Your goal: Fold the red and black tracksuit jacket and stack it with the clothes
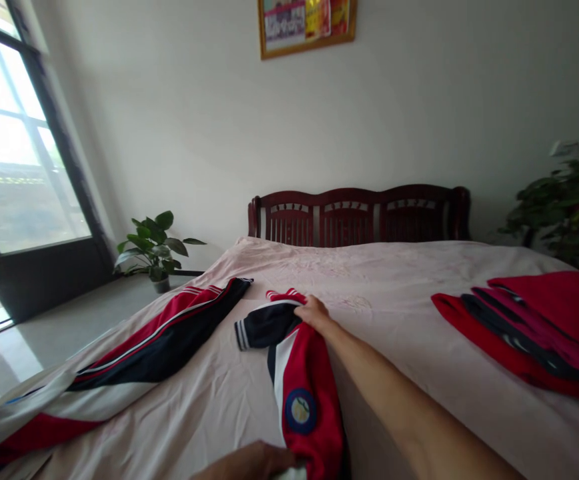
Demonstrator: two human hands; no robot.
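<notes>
A red, navy and white jacket (314, 380) with a round blue badge lies folded narrow on the bed in front of me. Its navy cuff with white stripes points left. My right hand (313, 312) grips the far end of the jacket near the collar, fingers closed on the cloth. At the bottom edge of the view, my left hand (259, 460) is closed on the near end of the same jacket; it is dark and partly cut off. To the left, a second red, navy and white garment (169, 353) lies stretched out, apart from both hands.
A pink bedsheet (394, 293) covers the bed, with a dark wooden headboard (347, 217) behind. A stack of folded red and dark clothes (544, 333) lies at the right. Potted plants (154, 243) stand beyond the bed on both sides. A glass door (29, 167) is at left.
</notes>
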